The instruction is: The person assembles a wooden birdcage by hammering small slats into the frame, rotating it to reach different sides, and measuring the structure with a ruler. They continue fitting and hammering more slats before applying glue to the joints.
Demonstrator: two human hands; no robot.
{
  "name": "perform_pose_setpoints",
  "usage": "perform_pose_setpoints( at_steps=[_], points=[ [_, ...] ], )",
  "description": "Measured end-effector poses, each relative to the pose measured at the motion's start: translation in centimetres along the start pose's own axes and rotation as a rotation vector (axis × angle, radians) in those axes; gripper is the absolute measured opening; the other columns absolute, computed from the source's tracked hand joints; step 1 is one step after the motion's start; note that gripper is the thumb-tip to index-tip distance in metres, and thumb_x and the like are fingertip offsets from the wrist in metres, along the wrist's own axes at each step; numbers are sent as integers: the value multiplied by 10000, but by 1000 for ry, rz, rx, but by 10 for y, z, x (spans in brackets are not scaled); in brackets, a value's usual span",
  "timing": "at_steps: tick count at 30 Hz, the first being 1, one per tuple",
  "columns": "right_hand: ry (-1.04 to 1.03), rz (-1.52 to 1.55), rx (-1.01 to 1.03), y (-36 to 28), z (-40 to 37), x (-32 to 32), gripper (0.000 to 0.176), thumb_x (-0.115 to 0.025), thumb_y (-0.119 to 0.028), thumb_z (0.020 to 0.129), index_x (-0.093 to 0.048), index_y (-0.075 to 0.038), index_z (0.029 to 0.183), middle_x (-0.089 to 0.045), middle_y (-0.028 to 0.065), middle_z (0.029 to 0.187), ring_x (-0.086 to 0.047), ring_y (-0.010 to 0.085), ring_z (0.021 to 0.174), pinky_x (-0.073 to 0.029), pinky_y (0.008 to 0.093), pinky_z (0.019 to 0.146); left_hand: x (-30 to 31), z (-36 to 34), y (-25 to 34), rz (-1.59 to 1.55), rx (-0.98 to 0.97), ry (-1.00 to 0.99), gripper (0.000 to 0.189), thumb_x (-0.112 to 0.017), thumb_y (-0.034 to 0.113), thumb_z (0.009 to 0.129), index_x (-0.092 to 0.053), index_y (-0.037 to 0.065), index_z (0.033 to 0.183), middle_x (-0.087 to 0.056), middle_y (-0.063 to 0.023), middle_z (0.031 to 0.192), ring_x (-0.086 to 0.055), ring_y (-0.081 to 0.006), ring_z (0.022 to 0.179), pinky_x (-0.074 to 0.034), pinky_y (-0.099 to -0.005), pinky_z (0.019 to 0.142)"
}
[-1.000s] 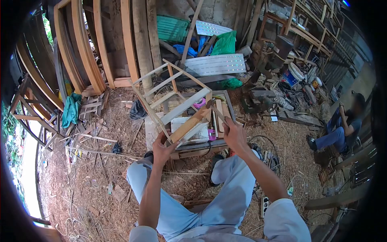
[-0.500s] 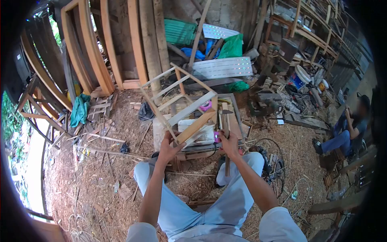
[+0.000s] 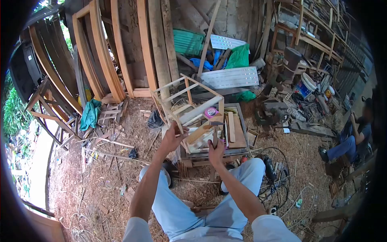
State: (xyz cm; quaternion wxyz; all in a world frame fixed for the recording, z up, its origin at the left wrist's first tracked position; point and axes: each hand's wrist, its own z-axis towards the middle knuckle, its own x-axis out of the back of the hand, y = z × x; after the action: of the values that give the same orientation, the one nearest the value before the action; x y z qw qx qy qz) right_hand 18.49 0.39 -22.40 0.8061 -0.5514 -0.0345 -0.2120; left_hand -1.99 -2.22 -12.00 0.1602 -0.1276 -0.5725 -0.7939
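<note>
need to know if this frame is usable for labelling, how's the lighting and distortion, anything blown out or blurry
Head view: heavy fisheye, black vignette at the rim, leaning planks bowed. Head view: outdoor ground at far left blown out, shed evenly lit, no hard shadows. Head view: left hand on the wooden frame and right hand gripping the hammer read fairly sharp.

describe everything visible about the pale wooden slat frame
The pale wooden slat frame is an open, box-like skeleton of thin battens with one wider slat across it. It stands tilted on the low wooden workbench, its near edge gripped by the left hand; the right hand holds a dark-headed hammer beside it.
</note>
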Motion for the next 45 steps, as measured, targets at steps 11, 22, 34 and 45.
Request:
perform_pose_setpoints(
  at_steps=[11, 22, 34, 45],
  points=[
    [-10, 990, -269, -97, 65, 15, 463, -536, -285, 981, -414, -83, 1379, -625, 72, 1104, -598, 131, 950, -513, 281, 724, 48, 86, 133, -479, -5, 96, 471, -584, 133, 929, -319, 66, 1313, -582, -163, 1166, -639, -291, 1021, -574, -438, 823],
    [-274, 647, -68, -143, 155, 70, 408, -538, -92, 948, -475, 0, 1340, -655, 101, 1072, -646, 156, 862, -533, 287, 682, 9, 35, 111, -891, 21, 303, 404, -501, 194, 988, -346, 55, 1334, -565, -141, 1222, -624, -181, 1004, -550, -355, 892],
    [-959, 739, -172, -141, 255, 87, 436, -600, -171, 905, -526, -7, 1302, -678, 119, 1084, -642, 152, 781, -538, 293, 701, 71, 22, 204, 654, -515, 36, 377, -666, 88, 836, -584, 75, 1204, -573, -152, 1223, -541, -261, 1180, -405, -459, 1034],
    [-1171, 712, -176, -193, 306, 53, 348, -619, -185, 916, -573, 24, 1190, -656, 176, 1100, -670, 209, 906, -559, 283, 746, 84, 116, 195, 817, -571, -152, 236, -614, 247, 883, -639, 98, 1065, -691, -81, 952, -664, -281, 889, -525, -392, 787]
  ],
)
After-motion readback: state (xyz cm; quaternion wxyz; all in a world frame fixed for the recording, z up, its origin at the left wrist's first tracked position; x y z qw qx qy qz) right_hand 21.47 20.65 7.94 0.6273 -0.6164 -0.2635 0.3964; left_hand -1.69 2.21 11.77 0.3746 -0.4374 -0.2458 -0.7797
